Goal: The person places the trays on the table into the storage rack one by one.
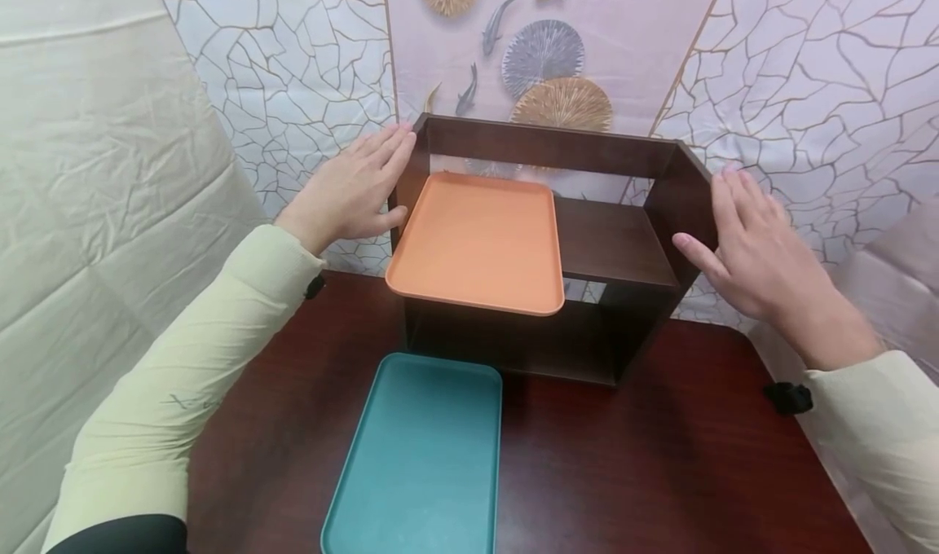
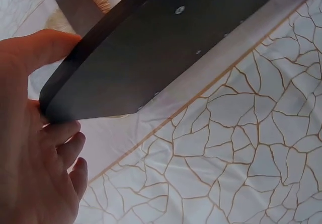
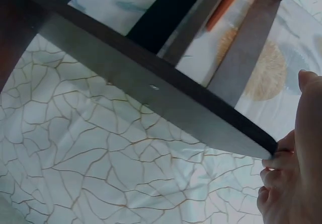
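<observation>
A dark brown wooden shelf (image 1: 550, 142) stands at the back of the table (image 1: 660, 456). An orange tray (image 1: 477, 240) lies on its middle board and juts out over the front. A teal tray (image 1: 421, 456) lies flat on the table in front of the shelf. My left hand (image 1: 377, 181) presses with straight fingers against the shelf's left side panel (image 2: 151, 48). My right hand (image 1: 726, 216) lies with straight fingers along the right side panel (image 3: 151, 83). In the wrist views my left hand (image 2: 30, 133) and my right hand (image 3: 297, 173) each touch a panel edge.
The shelf backs onto a wall covering with a cracked-line pattern (image 1: 293, 73) and a fish print (image 1: 543, 57). A pale quilted cloth (image 1: 95, 212) hangs at the left. The table's right edge runs close to my right sleeve (image 1: 873, 424).
</observation>
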Demonstrator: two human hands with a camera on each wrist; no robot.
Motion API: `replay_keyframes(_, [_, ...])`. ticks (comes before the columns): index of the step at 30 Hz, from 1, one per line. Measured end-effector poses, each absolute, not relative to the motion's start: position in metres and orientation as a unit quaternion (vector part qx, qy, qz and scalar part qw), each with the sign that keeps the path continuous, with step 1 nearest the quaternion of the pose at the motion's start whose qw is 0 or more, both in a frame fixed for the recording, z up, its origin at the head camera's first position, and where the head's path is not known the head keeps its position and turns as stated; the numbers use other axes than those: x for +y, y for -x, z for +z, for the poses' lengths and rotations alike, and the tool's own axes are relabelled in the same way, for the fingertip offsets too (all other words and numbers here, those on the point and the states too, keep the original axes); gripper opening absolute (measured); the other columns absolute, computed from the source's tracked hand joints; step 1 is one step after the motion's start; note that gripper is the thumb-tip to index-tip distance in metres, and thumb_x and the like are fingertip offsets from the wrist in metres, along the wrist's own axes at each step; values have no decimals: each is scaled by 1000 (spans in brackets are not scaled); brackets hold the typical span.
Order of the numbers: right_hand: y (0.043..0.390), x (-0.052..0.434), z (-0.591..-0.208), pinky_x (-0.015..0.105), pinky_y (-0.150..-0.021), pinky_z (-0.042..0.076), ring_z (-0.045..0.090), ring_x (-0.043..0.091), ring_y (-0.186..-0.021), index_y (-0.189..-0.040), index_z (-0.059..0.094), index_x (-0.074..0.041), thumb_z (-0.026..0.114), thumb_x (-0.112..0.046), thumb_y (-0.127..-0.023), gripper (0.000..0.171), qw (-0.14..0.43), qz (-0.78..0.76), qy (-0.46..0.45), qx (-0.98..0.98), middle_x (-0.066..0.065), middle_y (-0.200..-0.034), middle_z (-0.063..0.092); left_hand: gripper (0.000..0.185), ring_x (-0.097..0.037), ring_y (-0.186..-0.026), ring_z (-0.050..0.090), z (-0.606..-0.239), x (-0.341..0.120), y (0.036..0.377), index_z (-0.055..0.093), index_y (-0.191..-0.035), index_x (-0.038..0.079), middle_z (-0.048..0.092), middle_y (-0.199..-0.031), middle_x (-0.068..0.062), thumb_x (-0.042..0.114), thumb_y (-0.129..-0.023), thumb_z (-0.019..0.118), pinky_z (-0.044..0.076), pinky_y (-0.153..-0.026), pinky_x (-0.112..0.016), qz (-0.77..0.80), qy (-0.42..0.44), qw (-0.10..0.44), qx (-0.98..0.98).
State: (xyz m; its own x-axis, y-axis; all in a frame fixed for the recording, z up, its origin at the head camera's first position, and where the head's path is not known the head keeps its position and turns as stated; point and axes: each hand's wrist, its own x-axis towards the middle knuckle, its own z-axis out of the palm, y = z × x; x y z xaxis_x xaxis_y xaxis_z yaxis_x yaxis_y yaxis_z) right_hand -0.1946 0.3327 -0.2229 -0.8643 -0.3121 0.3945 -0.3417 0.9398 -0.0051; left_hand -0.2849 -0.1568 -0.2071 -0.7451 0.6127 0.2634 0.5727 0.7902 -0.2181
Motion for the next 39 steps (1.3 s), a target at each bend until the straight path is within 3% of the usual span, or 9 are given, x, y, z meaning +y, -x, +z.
replay_keyframes(6, [197, 334, -229, 70, -131, 8, 8, 52, -162, -166, 11, 9, 45, -44, -111, 84, 214, 29, -173, -961, 32, -174, 10, 88, -34, -167, 9, -205, -173, 273, 3, -169, 1, 6, -179, -16, 52, -109, 43, 11, -137, -50, -46, 320, 132, -937])
replay_keyframes(10, [197, 337, -231, 69, -131, 9, 8, 51, -163, -166, 10, 9, 45, -44, -111, 84, 219, 24, -176, -959, 31, -174, 10, 85, -35, -166, 14, -215, -193, 261, 4, -170, 7, 10, -179, -14, 54, -110, 41, 15, -136, -53, -124, 303, 118, -938])
replay_keyframes(12, [197, 337, -232, 69, -131, 9, 9, 51, -163, -166, 10, 9, 45, -44, -111, 84, 223, 24, -177, -958, 31, -174, 11, 82, -38, -165, 19, -223, -205, 255, 9, -170, 7, 15, -178, -16, 50, -110, 44, 17, -135, -56, -151, 290, 112, -938])
replay_keyframes(17, [199, 339, -234, 68, -132, 9, 9, 51, -163, -166, 9, 8, 45, -45, -111, 84, 228, 25, -178, -957, 31, -174, 10, 74, -49, -151, 42, -253, -230, 243, 31, -162, -6, 41, -164, -30, 32, -105, 60, 33, -127, -61, -181, 266, 130, -938])
replay_keyframes(23, [201, 340, -236, 65, -133, 8, 8, 50, -163, -166, 8, 7, 45, -45, -111, 84, 230, 30, -179, -956, 30, -175, 9, 56, -48, -113, 70, -306, -246, 223, 55, -145, -9, 69, -131, -32, 21, -99, 68, 55, -101, -63, -221, 220, 129, -941])
replay_keyframes(26, [201, 340, -236, 64, -133, 7, 6, 49, -164, -167, 6, 7, 45, -45, -111, 85, 227, 33, -177, -957, 28, -176, 6, 51, -41, -91, 71, -337, -249, 212, 59, -141, -8, 73, -121, -29, 21, -99, 68, 57, -92, -60, -236, 185, 94, -949])
replay_keyframes(28, [202, 340, -235, 65, -133, 7, 4, 48, -164, -167, 5, 6, 44, -46, -111, 86, 224, 33, -173, -959, 27, -176, 4, 50, -41, -97, 74, -357, -250, 206, 60, -138, -9, 73, -124, -29, 21, -99, 69, 57, -95, -61, -244, 169, 65, -953])
replay_keyframes(33, [201, 340, -234, 64, -134, 5, 2, 48, -164, -167, 3, 6, 43, -45, -111, 86, 218, 32, -166, -961, 27, -176, 1, 46, -34, -106, 75, -402, -246, 191, 65, -130, -9, 77, -115, -22, 23, -97, 71, 63, -90, -52, -267, 135, -13, -954])
replay_keyframes(39, [201, 338, -236, 63, -134, 5, 4, 48, -164, -167, 4, 6, 43, -45, -111, 85, 219, 31, -168, -960, 27, -176, 2, 36, -17, -82, 69, -442, -235, 171, 71, -118, -6, 75, -93, -7, 21, -94, 73, 59, -70, -35, -290, 111, -92, -946])
